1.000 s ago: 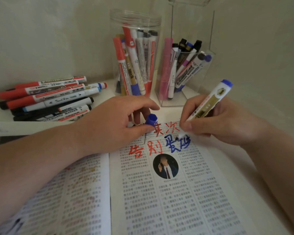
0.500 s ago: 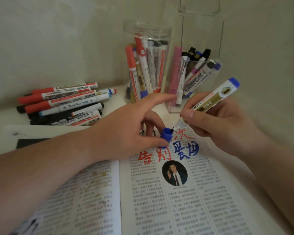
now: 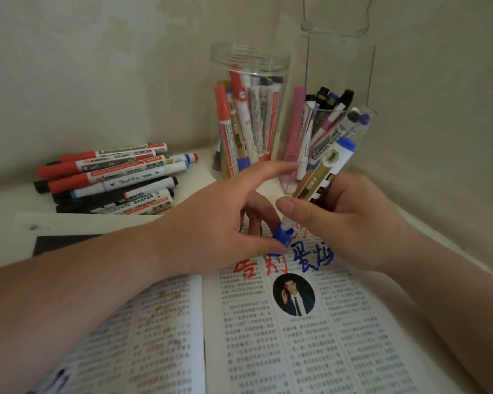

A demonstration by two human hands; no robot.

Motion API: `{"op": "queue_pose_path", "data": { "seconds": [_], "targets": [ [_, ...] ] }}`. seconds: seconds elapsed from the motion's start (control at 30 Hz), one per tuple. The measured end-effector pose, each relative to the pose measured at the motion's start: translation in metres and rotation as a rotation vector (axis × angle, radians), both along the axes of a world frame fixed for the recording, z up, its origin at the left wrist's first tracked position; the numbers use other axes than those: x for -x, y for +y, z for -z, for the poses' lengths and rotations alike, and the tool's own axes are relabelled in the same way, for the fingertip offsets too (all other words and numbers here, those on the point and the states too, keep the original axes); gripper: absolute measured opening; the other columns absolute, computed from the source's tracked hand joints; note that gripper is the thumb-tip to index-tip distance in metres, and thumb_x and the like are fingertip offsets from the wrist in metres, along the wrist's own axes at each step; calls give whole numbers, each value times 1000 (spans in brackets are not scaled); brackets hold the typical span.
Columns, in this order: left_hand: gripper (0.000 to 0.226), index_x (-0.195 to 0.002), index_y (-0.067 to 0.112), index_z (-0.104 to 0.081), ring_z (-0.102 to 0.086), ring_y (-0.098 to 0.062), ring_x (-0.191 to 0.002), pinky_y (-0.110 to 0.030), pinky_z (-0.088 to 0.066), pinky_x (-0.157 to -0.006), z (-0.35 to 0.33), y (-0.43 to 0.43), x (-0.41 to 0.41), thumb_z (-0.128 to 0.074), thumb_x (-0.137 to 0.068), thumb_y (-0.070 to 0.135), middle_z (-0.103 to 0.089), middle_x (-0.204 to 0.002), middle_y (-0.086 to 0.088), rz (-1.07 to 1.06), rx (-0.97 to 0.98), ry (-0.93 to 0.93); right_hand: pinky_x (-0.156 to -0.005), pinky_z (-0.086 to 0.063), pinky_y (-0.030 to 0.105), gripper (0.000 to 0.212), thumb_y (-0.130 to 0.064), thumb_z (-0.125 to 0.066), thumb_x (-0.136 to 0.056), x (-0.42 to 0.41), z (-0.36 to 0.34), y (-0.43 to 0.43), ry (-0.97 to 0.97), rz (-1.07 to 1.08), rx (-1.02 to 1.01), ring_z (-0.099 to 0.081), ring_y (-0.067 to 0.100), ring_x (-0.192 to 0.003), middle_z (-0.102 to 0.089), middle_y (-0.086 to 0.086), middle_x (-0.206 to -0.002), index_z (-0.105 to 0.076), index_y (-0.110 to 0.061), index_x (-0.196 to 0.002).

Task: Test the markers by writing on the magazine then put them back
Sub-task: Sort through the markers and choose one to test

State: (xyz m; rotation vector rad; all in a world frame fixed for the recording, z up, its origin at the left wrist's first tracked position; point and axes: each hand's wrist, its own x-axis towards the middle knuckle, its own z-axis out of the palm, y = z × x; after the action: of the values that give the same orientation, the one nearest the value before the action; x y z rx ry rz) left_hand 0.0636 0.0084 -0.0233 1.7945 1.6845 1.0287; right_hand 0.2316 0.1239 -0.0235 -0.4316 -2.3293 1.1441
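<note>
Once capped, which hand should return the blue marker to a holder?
Right, likely. The right hand grips the blue marker by its barrel, beside the square clear holder; the left hand only pinches the cap at its tip.

Left hand [image 3: 211, 223], right hand [image 3: 353, 223] bare; forearms bare to frame edge; fingers [image 3: 292, 207] short-nailed

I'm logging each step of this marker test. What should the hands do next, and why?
Probably press the blue cap fully onto the marker: the left hand pinches the cap at the tip, the right hand grips the barrel, and the blue characters on the magazine look finished.
</note>
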Motion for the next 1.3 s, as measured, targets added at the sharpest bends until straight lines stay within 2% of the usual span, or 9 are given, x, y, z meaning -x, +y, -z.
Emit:
{"op": "queue_pose_path", "data": {
  "seconds": [0.2,0.37,0.57,0.7,0.83,0.9,0.97,1.13,1.3],
  "targets": [
    [85,-127,66,-31,-70,-10,-91,-23,-52,-83,3,1,2,-87,-76,27,-70,-97,27,16,-25,14,-60,-51,20,11,-28,-67,-97,5,0,-7,-48,-5,-80,-66,7,-63,-73,-11,-74,-70,-34,-89],
    [87,-128,66,-31,-71,-7,-93,-24,-51,-87,4,0,4,-87,-77,24,-73,-100,21,25,-38,-10,-71,-58,55,4,-28,-72,-91,5,-1,-11,-72,25,-34,-71,35,-75,-75,11,-81,-76,-27,-92],
    [84,-120,66,-34,-71,-2,-86,-11,-50,-78,8,1,9,-88,-75,20,-75,-91,20,8,-94,-17,-64,-57,50,10,-25,-74,-92,13,-1,-12,-134,37,-39,-69,29,-68,-71,9,-74,-71,-24,-83],
    [74,-129,58,-41,-71,-4,-88,-22,-54,-79,5,-1,13,-87,-77,30,-74,-93,20,25,-31,36,-68,-55,50,5,-30,-71,-92,15,4,-12,-121,26,-108,-67,26,-70,-71,3,-79,-70,-25,-89],
    [16,-84,37,-63,-58,-1,-67,-20,-44,-62,-9,-10,44,-79,-82,36,-63,-71,18,-67,-47,301,-66,-54,32,28,-61,-60,-90,10,12,-17,-146,36,-221,-66,10,-74,-70,-15,-84,-68,-34,-92],
    [29,-62,22,-52,-48,-6,-56,-24,-37,-56,-18,-22,67,-73,-81,30,-52,-57,13,-126,16,445,-64,-44,18,38,-68,-49,-90,9,13,-18,-199,55,-334,-59,7,-74,-62,-20,-83,-59,-33,-82],
    [32,-57,15,-44,-39,-10,-51,-29,-33,-54,-35,-41,93,-66,-75,30,-43,-51,9,-226,62,489,-65,-42,19,42,-70,-40,-91,13,4,-22,-255,67,-409,-56,7,-80,-58,-17,-86,-55,-31,-82],
    [26,-53,9,-34,-23,-11,-52,-33,-19,-52,-70,-78,154,-48,-70,21,-25,-53,1,-595,-412,112,-61,-39,20,20,-52,-55,-96,63,-48,-36,-499,69,-640,-51,4,-72,-54,-11,-78,-57,-32,-95],
    [25,-54,9,-36,-27,-11,-52,-31,-21,-51,-60,-78,161,-43,-75,21,-29,-53,1,-581,-445,-49,-75,-55,39,9,-33,-59,-98,156,-78,-51,-528,114,-847,-59,19,-83,-64,-4,-90,-64,-28,-103]
  ]
}}
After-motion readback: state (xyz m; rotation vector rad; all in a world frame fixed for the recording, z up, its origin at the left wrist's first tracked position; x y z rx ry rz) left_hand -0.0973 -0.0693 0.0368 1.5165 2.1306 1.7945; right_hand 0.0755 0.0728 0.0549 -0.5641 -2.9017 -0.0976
